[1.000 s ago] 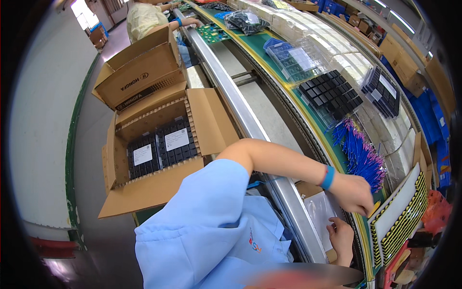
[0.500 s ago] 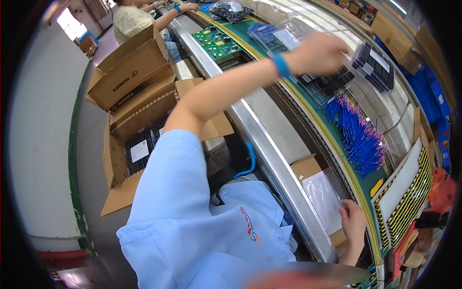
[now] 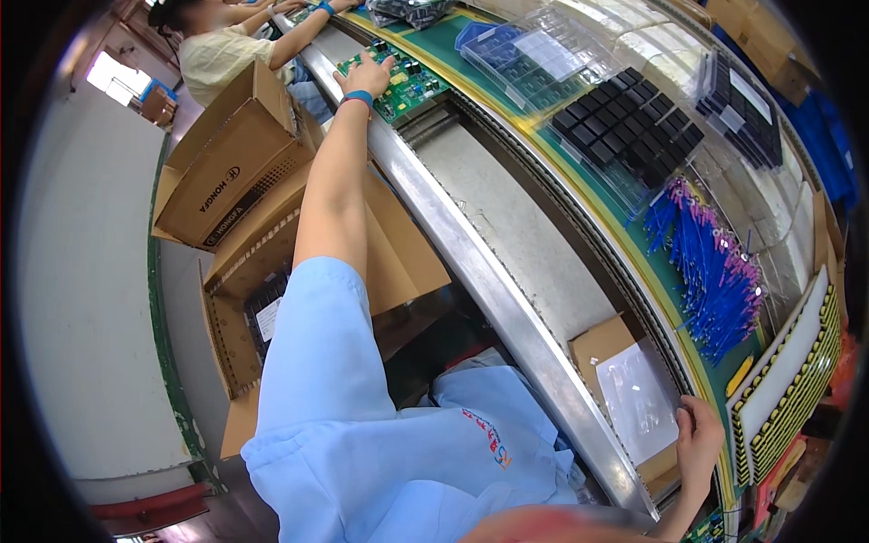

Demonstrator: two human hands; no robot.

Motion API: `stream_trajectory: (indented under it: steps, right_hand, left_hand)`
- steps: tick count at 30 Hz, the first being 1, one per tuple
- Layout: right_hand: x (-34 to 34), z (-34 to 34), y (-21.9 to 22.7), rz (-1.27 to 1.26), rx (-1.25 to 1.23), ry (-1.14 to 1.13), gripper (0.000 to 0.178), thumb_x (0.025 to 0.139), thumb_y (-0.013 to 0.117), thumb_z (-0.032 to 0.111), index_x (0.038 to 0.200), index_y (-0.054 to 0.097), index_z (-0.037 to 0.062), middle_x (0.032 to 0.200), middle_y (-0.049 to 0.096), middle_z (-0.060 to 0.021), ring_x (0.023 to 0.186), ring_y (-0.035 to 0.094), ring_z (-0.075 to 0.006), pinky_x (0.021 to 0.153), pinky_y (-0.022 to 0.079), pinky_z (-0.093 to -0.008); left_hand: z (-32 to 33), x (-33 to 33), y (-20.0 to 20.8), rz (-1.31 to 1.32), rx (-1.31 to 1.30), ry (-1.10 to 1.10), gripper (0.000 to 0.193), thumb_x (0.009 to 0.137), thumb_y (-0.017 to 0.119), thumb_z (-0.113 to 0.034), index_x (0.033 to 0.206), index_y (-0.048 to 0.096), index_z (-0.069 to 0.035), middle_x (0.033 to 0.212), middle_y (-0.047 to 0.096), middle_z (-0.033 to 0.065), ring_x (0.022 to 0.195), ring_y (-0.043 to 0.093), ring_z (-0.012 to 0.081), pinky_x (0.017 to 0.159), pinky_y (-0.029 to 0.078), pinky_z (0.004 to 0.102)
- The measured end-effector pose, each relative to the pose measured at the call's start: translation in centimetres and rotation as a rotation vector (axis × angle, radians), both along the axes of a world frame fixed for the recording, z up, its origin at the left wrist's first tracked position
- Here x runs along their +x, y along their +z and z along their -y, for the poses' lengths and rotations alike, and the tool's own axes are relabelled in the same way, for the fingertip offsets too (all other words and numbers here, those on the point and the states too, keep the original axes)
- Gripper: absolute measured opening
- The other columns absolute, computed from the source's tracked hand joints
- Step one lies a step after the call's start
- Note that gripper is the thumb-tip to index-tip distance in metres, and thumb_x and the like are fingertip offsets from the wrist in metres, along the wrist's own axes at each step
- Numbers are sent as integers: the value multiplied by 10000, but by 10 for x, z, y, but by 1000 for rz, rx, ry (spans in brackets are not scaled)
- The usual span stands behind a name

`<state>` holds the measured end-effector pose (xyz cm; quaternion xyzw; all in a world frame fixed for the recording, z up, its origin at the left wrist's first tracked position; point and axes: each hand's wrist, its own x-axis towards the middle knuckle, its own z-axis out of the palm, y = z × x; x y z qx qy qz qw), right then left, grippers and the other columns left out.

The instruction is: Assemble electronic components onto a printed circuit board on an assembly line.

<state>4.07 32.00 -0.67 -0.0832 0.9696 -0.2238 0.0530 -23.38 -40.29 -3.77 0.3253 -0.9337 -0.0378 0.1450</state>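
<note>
My left arm reaches far forward, and my left hand lies with fingers spread on a green circuit board on the line. It wears a blue wristband. Nothing shows held in it. At the near right, my right hand is loosely bent, thumb and fingers apart, beside an open carton with a clear plastic bag in it. No object is visible in its fingers. Black block-shaped components stand in rows on a clear tray right of the line, away from both hands.
Bundled blue wires with pink ends lie on the green bench. Nearby are a yellow-handled tool and a white panel edged with yellow-black parts. Clear trays lie farther along. A metal rail and cardboard box flank me; another person works ahead.
My left hand has moved left from the black components to the circuit board. The rows of components it covered now show. My right hand stays by the carton; the view has shifted slightly.
</note>
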Motion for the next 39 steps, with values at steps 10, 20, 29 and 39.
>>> stream_trajectory:
  steps: [10,20,29,39]
  right_hand:
    - [-17,11,23,-88,93,9,100,860,631,67,931,667,6,812,628,-165,758,617,-349,669,481,-387]
    - [-9,-22,33,-364,101,-84,95,878,644,140,938,683,77,870,687,-94,773,658,-302,667,519,-379]
    - [-54,-100,46,-593,87,-322,212,885,655,181,1068,680,78,908,695,-77,739,644,-223,698,512,-323]
    - [-214,-225,21,-806,553,-420,490,849,642,236,1299,557,62,1248,590,-203,1145,563,-381,976,461,-462]
  left_hand:
    - [97,-45,-59,436,-437,-365,509,1036,241,-406,1523,299,-267,1271,576,276,1206,549,407,968,432,581]
    - [118,-52,-67,105,-143,-517,850,951,253,-700,1489,355,-50,1392,524,217,1339,434,375,1144,163,518]
    - [-53,50,-25,220,-232,-528,662,1017,303,-552,1492,354,-94,1327,598,102,1304,487,264,1140,90,591]
    - [-227,170,16,89,-57,-968,584,1001,484,-373,1452,379,-17,1260,630,159,1218,561,295,1154,148,513]
